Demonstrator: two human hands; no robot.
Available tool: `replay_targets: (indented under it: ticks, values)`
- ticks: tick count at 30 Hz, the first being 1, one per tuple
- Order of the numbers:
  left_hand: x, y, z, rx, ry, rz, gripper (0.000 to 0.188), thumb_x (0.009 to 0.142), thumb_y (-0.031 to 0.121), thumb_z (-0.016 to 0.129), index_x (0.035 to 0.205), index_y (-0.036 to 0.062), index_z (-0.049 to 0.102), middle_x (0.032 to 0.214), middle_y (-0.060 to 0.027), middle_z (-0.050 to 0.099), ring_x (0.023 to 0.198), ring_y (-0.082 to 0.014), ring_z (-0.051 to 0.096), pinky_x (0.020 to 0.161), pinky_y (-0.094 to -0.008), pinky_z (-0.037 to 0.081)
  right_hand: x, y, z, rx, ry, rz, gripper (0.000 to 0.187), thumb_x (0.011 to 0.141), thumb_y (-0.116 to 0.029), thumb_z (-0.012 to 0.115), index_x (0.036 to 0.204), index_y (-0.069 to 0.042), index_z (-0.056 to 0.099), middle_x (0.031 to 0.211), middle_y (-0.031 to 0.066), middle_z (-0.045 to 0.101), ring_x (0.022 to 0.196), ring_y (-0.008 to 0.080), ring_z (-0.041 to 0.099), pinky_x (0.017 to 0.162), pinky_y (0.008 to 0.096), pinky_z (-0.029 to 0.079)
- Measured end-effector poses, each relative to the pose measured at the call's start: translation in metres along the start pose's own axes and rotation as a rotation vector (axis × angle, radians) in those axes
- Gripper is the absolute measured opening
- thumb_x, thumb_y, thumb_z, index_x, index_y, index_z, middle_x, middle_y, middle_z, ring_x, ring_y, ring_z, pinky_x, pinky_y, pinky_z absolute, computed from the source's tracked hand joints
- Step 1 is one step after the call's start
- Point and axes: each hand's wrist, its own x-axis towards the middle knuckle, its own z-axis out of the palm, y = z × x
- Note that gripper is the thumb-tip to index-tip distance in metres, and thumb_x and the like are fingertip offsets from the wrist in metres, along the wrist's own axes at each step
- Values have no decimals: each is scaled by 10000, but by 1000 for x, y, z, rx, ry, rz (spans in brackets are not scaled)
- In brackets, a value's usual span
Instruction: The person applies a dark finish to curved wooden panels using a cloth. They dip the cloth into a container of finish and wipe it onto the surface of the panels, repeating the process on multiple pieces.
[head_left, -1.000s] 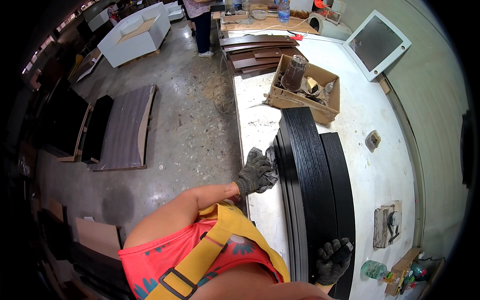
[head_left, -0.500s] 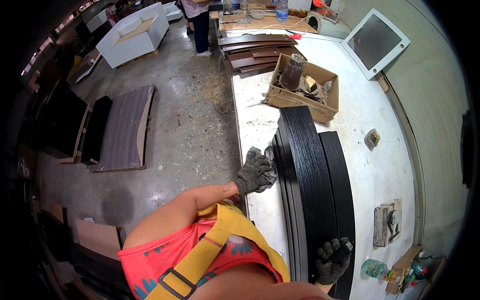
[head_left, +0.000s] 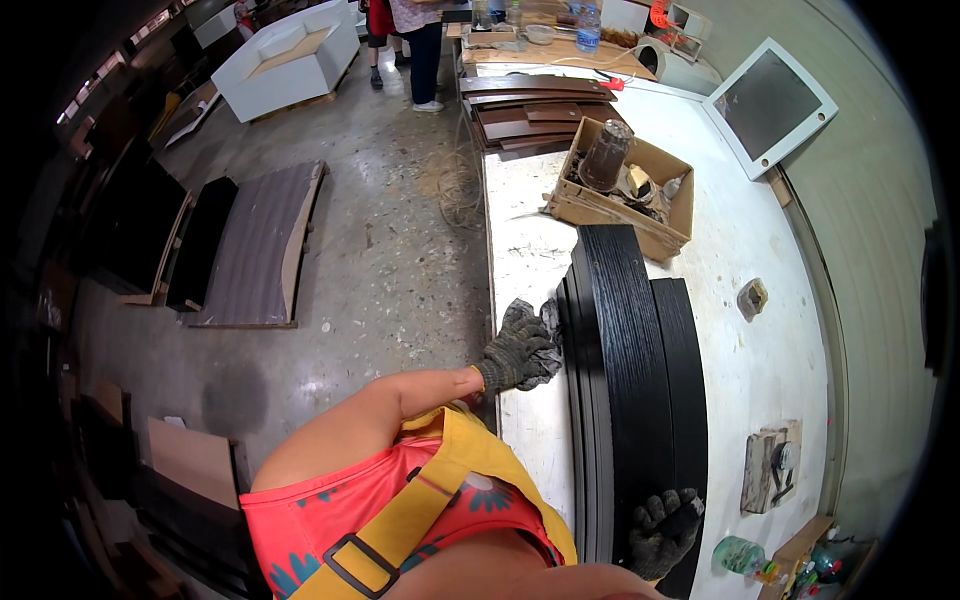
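Observation:
A stack of long black boards (head_left: 628, 350) with visible wood grain lies lengthwise on the white worktable, with one board (head_left: 683, 375) set off to the right. My left hand (head_left: 512, 348), in a dark grey knit glove, is closed on a crumpled grey rag (head_left: 547, 350) by the stack's left edges. My right hand (head_left: 662, 532), gloved alike, rests on the boards' near end. Its fingers are curled in, and a dark patch shows between them; whether that is an object is unclear.
Beyond the boards stands a cardboard box (head_left: 665, 232) holding a brown-stained cup (head_left: 605, 156). Brown boards (head_left: 530, 118) are piled farther off. A block with a metal device (head_left: 772, 468) and a green plastic bottle (head_left: 738, 554) lie at right. People (head_left: 420, 50) stand at the far end.
The whole view has shifted slightly, so the table appears farther right. A person in red has come into sight at the far end. Both hands stay at nearly the same places by the boards.

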Motion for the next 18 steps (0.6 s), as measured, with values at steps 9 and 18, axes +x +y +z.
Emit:
replay_targets:
  ticks: [9, 18]
  values:
    - [1, -5, 9, -28, 1, -81, 465, 712, 312, 748, 1101, 72, 665, 1189, -122, 595, 1195, -328, 499, 1086, -457, 323, 0, 0, -1, -15, -57, -4, 274, 915, -259, 542, 1143, -110, 565, 860, 63, 535, 704, 201, 453, 620, 340, 401]
    - [-3, 45, -84, -1420, 266, -290, 246, 871, 207, 640, 1061, 52, 620, 954, -102, 664, 799, -199, 632, 727, -329, 533, -2, 2, -1, -20, 13, -39, 273, 896, -269, 569, 1124, -119, 563, 843, 59, 521, 689, 197, 447, 594, 334, 386]
